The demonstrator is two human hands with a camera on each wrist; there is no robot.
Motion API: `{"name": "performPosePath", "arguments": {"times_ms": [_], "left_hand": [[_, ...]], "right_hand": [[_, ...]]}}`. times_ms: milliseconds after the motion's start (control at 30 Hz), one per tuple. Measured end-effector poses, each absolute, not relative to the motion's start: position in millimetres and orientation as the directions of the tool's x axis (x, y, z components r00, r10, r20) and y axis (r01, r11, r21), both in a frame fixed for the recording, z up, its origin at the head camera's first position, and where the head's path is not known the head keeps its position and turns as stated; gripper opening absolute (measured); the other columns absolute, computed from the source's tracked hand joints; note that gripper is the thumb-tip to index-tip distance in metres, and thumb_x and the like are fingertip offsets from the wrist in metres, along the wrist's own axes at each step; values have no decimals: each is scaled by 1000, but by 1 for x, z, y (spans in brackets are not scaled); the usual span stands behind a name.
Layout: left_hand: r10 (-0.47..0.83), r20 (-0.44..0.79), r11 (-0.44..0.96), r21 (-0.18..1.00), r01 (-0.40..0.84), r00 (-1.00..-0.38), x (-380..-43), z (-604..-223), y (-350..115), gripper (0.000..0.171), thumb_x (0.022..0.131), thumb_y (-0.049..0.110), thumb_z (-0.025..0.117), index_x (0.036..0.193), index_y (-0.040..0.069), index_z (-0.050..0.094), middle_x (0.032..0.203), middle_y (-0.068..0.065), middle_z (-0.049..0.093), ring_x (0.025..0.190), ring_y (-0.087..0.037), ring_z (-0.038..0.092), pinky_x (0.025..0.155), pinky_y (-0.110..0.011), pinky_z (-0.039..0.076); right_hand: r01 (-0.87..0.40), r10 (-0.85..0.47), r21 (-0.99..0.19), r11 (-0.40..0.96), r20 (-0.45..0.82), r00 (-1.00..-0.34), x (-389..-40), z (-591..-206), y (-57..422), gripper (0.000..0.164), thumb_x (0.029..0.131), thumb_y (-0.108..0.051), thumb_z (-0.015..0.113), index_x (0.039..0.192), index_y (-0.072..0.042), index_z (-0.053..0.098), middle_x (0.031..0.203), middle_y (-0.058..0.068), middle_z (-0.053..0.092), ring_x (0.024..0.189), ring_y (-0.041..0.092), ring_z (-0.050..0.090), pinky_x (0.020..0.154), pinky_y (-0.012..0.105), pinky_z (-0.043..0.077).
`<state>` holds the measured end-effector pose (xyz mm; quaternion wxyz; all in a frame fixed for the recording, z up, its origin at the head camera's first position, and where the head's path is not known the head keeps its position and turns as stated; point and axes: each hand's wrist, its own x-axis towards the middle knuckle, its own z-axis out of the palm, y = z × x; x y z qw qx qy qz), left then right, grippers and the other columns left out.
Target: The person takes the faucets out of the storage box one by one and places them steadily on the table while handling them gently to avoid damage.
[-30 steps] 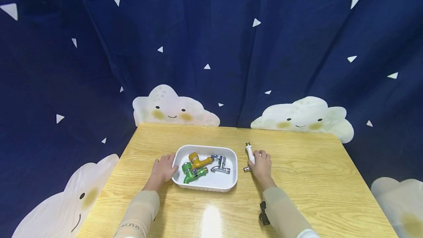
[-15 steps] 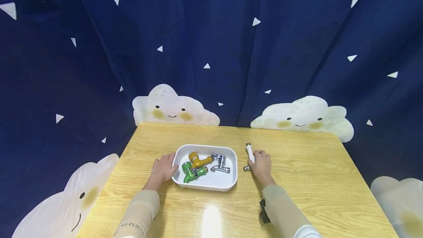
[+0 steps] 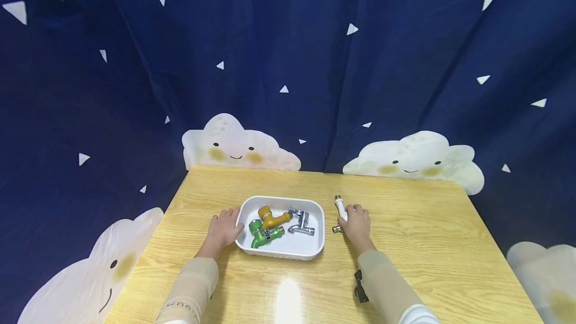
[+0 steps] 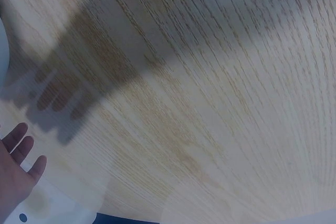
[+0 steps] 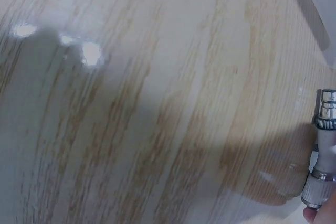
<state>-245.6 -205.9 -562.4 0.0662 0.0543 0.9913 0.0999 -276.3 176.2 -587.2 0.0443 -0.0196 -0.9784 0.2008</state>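
My left hand (image 3: 223, 227) rests at the left end of a white plastic tray (image 3: 283, 254). Its thumb lies over the rim; in the left wrist view the other fingers (image 4: 22, 149) look fairly straight and spread. Inside the tray lie a yellow faucet (image 3: 273, 220), a green faucet (image 3: 265, 236) and a chrome faucet (image 3: 302, 223). Right of the tray, my right hand (image 3: 357, 225) grips a white faucet (image 3: 340, 208) with metal ends, which lies at the table surface. My palm covers part of it. The right wrist view shows the white faucet (image 5: 326, 153) at its right edge, a fingertip touching it.
Everything stands on a light wooden table (image 3: 427, 244). A dark blue curtain (image 3: 288, 39) with white triangles and smiling clouds hangs behind the table and down both sides. A black strap piece (image 3: 360, 286) sits by the right sleeve.
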Motion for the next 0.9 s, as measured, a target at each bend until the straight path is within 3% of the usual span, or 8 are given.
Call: {"name": "performPosePath", "arguments": {"times_ms": [667,767,900], "left_hand": [[124,-112,972,214,98,-986,-246,-563,-207,58,88,38,42,136,6,37,129,-17,48,118,-34,42,95,-58,31],[124,-109,972,214,99,-986,-246,-563,-207,58,88,38,42,136,6,37,129,-17,48,117,-34,42,95,-58,32],[123,-108,972,216,97,-987,-246,-563,-206,58,87,37,42,136,6,37,129,-17,48,117,-34,42,95,-58,32]], "right_hand": [[8,42,-385,923,79,-996,-276,-586,178,37,81,-31,66,105,-3,59,118,22,50,108,41,44,86,52,40],[2,39,-390,921,88,-995,-276,-586,179,39,81,-32,65,107,-3,58,121,23,48,113,41,41,93,55,33],[3,45,-424,906,90,-995,-276,-588,180,49,85,-36,60,120,-3,50,133,24,38,125,41,30,103,60,16]]}}
